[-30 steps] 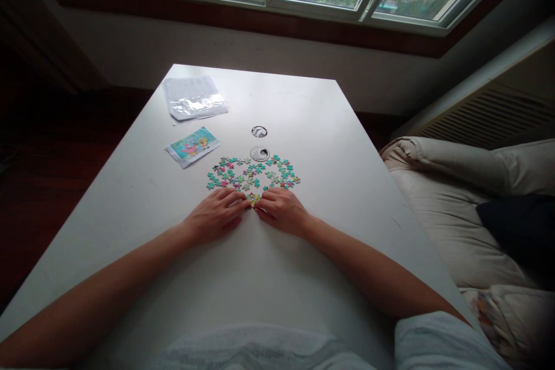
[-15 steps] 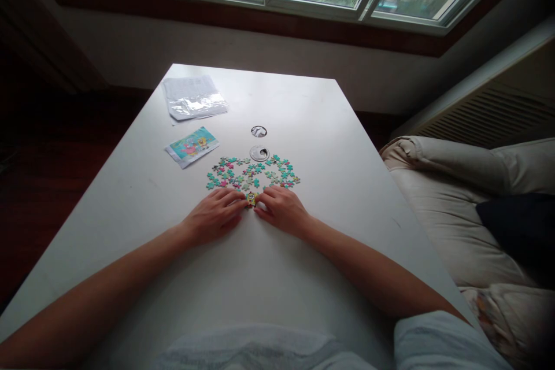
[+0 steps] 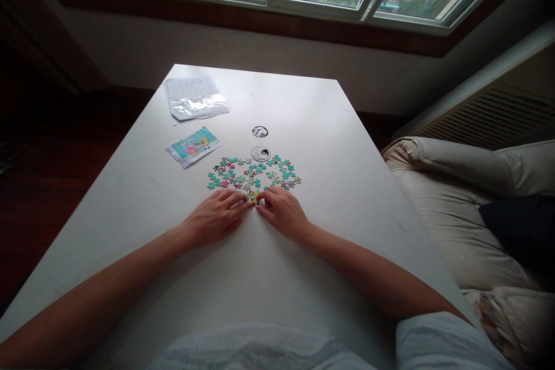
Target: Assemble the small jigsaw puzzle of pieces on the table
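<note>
A small joined patch of jigsaw puzzle pieces (image 3: 252, 198), mostly yellow with a cartoon face, lies flat on the white table between my hands. My left hand (image 3: 219, 212) rests on the table, its fingers bent together and the tips at the patch's left edge. From the other side my right hand (image 3: 282, 210) curls inward, thumb and forefinger pinched against the right edge. Fingers cover parts of the patch's sides. Just beyond it, several loose puzzle pieces (image 3: 256, 183) in teal, green and pink spread out in a wide arc.
Left of the loose pieces lies a picture card (image 3: 193, 147) with cartoon figures. Behind it sits a clear plastic sleeve with papers (image 3: 196, 97). Two round inserts, one a metal-rimmed disc (image 3: 261, 154), are set in the white table (image 3: 312, 127). A cream sofa (image 3: 437, 208) stands at the right.
My right fingers have drawn back slightly from the yellow patch, so more of it shows. The loose pieces stay where they were; the whole view has shifted a little.
</note>
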A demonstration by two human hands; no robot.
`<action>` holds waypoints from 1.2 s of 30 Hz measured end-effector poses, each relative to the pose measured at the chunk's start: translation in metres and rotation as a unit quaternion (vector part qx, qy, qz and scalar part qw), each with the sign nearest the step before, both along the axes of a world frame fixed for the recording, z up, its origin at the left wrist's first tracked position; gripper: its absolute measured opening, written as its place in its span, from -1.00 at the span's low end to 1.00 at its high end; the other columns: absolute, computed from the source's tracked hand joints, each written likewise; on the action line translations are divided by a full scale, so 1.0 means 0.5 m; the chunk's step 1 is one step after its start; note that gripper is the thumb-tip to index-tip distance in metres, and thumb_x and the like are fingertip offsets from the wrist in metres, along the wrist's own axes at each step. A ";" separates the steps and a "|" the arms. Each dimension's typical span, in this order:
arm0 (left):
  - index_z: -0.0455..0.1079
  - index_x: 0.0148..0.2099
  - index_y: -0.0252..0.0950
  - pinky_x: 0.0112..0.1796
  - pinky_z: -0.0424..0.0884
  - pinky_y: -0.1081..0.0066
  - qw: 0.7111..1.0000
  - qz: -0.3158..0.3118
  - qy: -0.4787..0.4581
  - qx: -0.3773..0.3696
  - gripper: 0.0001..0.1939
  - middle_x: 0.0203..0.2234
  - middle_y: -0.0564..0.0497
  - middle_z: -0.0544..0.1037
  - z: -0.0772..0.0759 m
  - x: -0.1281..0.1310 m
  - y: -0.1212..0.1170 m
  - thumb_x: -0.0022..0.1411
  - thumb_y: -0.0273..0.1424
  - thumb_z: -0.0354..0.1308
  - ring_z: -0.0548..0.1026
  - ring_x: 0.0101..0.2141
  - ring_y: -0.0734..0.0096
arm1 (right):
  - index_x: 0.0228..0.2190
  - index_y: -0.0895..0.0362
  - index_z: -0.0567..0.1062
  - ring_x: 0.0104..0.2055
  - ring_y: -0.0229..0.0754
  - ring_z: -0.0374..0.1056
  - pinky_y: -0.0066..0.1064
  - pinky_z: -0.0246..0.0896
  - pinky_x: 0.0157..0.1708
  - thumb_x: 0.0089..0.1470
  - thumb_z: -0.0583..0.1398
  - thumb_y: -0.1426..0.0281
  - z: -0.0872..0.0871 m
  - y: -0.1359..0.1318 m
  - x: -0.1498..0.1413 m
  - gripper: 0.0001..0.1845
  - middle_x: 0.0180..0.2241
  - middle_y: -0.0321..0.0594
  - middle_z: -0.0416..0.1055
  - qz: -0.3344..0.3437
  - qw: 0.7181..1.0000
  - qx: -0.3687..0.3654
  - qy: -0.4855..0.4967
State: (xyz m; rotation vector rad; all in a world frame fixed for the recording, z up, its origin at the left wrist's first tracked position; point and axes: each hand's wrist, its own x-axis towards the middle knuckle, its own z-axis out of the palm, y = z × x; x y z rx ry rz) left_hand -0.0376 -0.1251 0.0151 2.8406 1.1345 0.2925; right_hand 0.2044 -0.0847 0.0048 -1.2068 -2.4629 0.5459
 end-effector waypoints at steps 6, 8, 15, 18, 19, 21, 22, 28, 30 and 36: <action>0.31 0.25 -0.25 0.14 0.31 0.09 1.000 0.006 0.009 -0.007 -0.59 0.12 -0.16 0.42 0.006 0.007 -0.005 0.40 -0.39 0.06 0.34 0.12 0.11 | -0.30 0.06 0.57 -0.24 -0.17 0.31 -0.33 0.15 -0.16 0.16 0.32 0.39 -0.004 0.002 -0.006 -0.97 -0.35 -0.27 0.41 -0.013 0.998 -0.032 0.056; 0.32 0.25 -0.25 0.14 0.32 0.09 1.000 0.008 0.010 -0.007 -0.60 0.12 -0.16 0.42 0.004 0.007 -0.005 0.41 -0.39 0.06 0.34 0.12 0.11 | -0.23 0.06 0.56 -0.18 -0.13 0.32 -0.29 0.16 -0.11 0.16 0.32 0.36 -0.006 0.000 -0.006 -0.89 -0.28 -0.21 0.43 -0.021 0.999 -0.007 0.046; 0.29 0.27 -0.28 0.13 0.31 0.08 0.999 0.020 0.024 -0.018 -0.58 0.10 -0.19 0.42 0.000 0.014 -0.011 0.41 -0.36 0.06 0.34 0.10 0.08 | -0.10 0.07 0.55 -0.10 -0.05 0.29 -0.22 0.19 -0.03 0.23 0.25 0.29 -0.005 -0.005 -0.003 -0.79 -0.21 -0.12 0.42 -0.006 0.999 0.048 -0.010; 0.27 0.29 -0.31 0.12 0.31 0.09 0.999 0.025 0.032 -0.021 -0.56 0.09 -0.19 0.42 0.005 0.022 -0.018 0.41 -0.36 0.06 0.34 0.09 0.07 | -0.10 0.07 0.55 -0.11 -0.06 0.29 -0.23 0.20 -0.04 0.23 0.25 0.29 -0.001 -0.005 -0.003 -0.78 -0.21 -0.13 0.42 -0.009 0.999 0.047 -0.007; 0.26 0.29 -0.32 0.12 0.31 0.10 0.999 0.025 0.034 -0.021 -0.55 0.08 -0.20 0.42 0.007 0.024 -0.020 0.41 -0.36 0.06 0.34 0.09 0.07 | -0.11 0.07 0.55 -0.11 -0.06 0.29 -0.23 0.20 -0.04 0.23 0.25 0.29 0.000 -0.005 -0.002 -0.79 -0.21 -0.13 0.42 -0.009 0.999 0.049 -0.007; 0.25 0.30 -0.33 0.11 0.31 0.09 0.999 0.028 0.036 -0.023 -0.54 0.07 -0.20 0.42 0.009 0.028 -0.023 0.41 -0.35 0.05 0.34 0.08 0.07 | -0.14 0.06 0.56 -0.12 -0.06 0.29 -0.22 0.19 -0.04 0.24 0.25 0.28 0.002 -0.005 -0.002 -0.81 -0.21 -0.12 0.41 -0.009 0.998 0.059 -0.012; 0.24 0.30 -0.33 0.11 0.32 0.09 0.999 0.030 0.037 -0.025 -0.54 0.07 -0.21 0.42 0.010 0.029 -0.024 0.41 -0.35 0.05 0.35 0.08 0.07 | -0.16 0.06 0.56 -0.12 -0.06 0.29 -0.21 0.18 -0.03 0.24 0.24 0.28 0.002 -0.006 -0.001 -0.82 -0.21 -0.12 0.41 -0.008 0.998 0.066 -0.015; 0.23 0.30 -0.34 0.10 0.30 0.10 0.998 0.040 0.036 -0.028 -0.54 0.06 -0.20 0.42 0.006 0.033 -0.028 0.41 -0.34 0.05 0.34 0.08 0.06 | -0.19 0.06 0.55 -0.12 -0.05 0.29 -0.21 0.18 -0.05 0.24 0.24 0.27 -0.001 -0.006 -0.005 -0.84 -0.22 -0.13 0.42 -0.011 0.998 0.062 -0.015; 0.23 0.30 -0.34 0.10 0.30 0.10 0.998 0.040 0.035 -0.026 -0.53 0.06 -0.20 0.42 0.004 0.034 -0.029 0.41 -0.34 0.06 0.33 0.08 0.05 | -0.20 0.07 0.56 -0.12 -0.07 0.30 -0.23 0.19 -0.06 0.23 0.26 0.27 -0.002 -0.003 -0.007 -0.84 -0.23 -0.14 0.42 -0.019 0.999 0.045 0.004; 0.19 0.33 -0.32 0.09 0.29 0.10 0.998 0.042 0.044 -0.021 -0.50 0.08 -0.21 0.41 0.005 0.039 -0.032 0.41 -0.33 0.05 0.33 0.08 0.05 | -0.26 0.08 0.56 -0.13 -0.10 0.30 -0.26 0.18 -0.07 0.18 0.30 0.29 0.000 0.003 -0.009 -0.87 -0.25 -0.18 0.41 -0.042 0.998 -0.011 0.038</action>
